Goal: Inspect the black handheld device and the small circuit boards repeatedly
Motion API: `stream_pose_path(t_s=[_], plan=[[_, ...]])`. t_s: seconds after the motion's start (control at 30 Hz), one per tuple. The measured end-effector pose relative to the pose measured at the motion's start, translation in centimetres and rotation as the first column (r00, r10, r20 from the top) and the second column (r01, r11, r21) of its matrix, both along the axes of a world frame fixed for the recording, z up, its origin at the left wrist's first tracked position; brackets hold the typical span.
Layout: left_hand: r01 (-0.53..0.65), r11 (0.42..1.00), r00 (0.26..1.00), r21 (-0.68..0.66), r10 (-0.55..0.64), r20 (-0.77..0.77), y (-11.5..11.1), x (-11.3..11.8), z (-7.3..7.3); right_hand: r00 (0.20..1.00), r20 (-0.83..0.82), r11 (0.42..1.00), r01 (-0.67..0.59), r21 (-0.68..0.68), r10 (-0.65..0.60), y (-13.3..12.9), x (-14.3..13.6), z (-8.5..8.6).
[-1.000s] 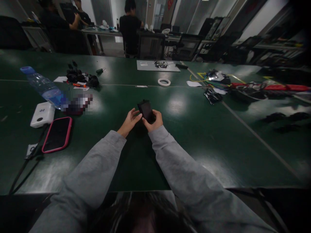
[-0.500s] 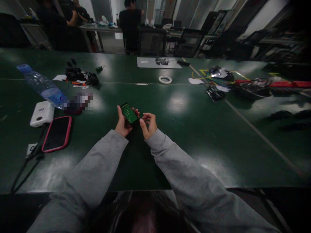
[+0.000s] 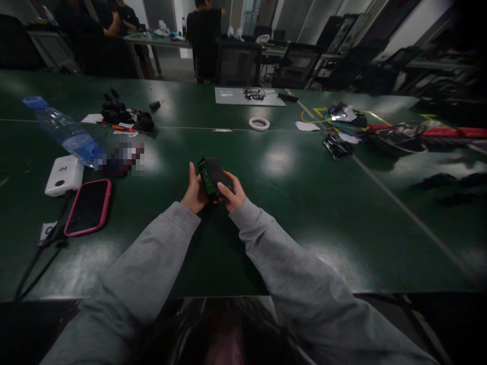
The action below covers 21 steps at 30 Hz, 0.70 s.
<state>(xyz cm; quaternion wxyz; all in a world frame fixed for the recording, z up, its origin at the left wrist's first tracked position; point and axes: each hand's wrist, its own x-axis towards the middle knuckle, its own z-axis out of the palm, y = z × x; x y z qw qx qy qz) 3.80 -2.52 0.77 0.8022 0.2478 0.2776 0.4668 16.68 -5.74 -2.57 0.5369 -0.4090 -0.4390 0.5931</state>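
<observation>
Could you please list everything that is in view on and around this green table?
Small box with circuit board: one, black and green, held in both hands.
Phone: one, pink case, left.
Power bank: one, white, behind phone.
Water bottle: one, clear, blue cap, far left.
Tape roll: one, white, centre back.
Table: one, dark green.
People: three, dark clothes, background.
Left hand: grips box.
Right hand: grips box.

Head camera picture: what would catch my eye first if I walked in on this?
Most likely the two hands, left hand and right hand, gripping a small dark block with a green circuit board on its side, above the green table. To the left lie a pink-cased phone, a white box and a water bottle.
</observation>
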Motion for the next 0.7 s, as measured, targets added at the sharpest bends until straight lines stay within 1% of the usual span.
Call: stream_pose_path(t_s=[0.03, 0.07, 0.1, 0.13, 0.17, 0.23, 0.33, 0.4, 0.43, 0.5, 0.63, 0.67, 0.7], plan=[[0.0, 1.0, 1.0, -0.011, 0.0, -0.005, 0.0, 0.0, 0.0, 0.983, 0.147, 0.988, 0.095, 0.123, -0.113, 0.1, 0.0, -0.4], [-0.003, 1.0, 1.0, -0.019, 0.003, -0.011, 0.0, 0.1, 0.0, 0.929, 0.28, 0.95, 0.17, 0.261, -0.243, 0.2, 0.0, -0.9], [-0.006, 1.0, 1.0, -0.023, 0.006, -0.016, 0.0, 0.1, -0.2, 0.849, 0.378, 0.892, 0.212, 0.399, -0.371, 0.4, 0.0, -1.4], [-0.01, 0.999, 1.0, -0.031, 0.009, -0.025, 0.1, 0.3, -0.4, 0.764, 0.432, 0.823, 0.221, 0.523, -0.48, 0.5, 0.0, -1.8], [-0.005, 0.999, 0.999, -0.041, 0.003, -0.038, 0.2, 0.4, -0.6, 0.692, 0.454, 0.755, 0.202, 0.624, -0.561, 0.6, -0.1, -2.2], [-0.022, 0.996, 0.998, -0.081, 0.017, -0.067, 0.3, 0.6, -1.1, 0.604, 0.463, 0.651, 0.127, 0.748, -0.649, 0.6, -0.3, -2.6], [-0.07, 0.988, 0.996, -0.138, 0.061, -0.064, 0.5, 0.6, -1.5, 0.538, 0.433, 0.534, 0.038, 0.845, -0.723, 0.3, -0.6, -2.5], [-0.097, 0.984, 0.995, -0.146, 0.091, -0.049, 0.5, 0.5, -1.6, 0.537, 0.392, 0.468, 0.006, 0.884, -0.747, 0.1, -0.9, -2.1], [-0.111, 0.983, 0.993, -0.144, 0.105, -0.048, 0.5, 0.4, -1.6, 0.544, 0.376, 0.446, -0.004, 0.895, -0.75, 0.0, -1.0, -1.9], [-0.124, 0.983, 0.992, -0.136, 0.119, -0.05, 0.6, 0.3, -1.6, 0.552, 0.364, 0.425, -0.018, 0.905, -0.75, -0.1, -1.2, -1.6], [-0.115, 0.987, 0.993, -0.109, 0.112, -0.032, 0.7, 0.3, -1.5, 0.541, 0.337, 0.389, -0.019, 0.921, -0.771, -0.1, -1.4, -1.4], [-0.109, 0.989, 0.994, -0.102, 0.107, -0.025, 0.7, 0.3, -1.5, 0.538, 0.335, 0.386, -0.019, 0.922, -0.773, -0.1, -1.4, -1.4], [-0.104, 0.99, 0.995, -0.095, 0.103, -0.018, 0.7, 0.3, -1.5, 0.531, 0.348, 0.395, -0.028, 0.918, -0.773, -0.2, -1.4, -1.4]])
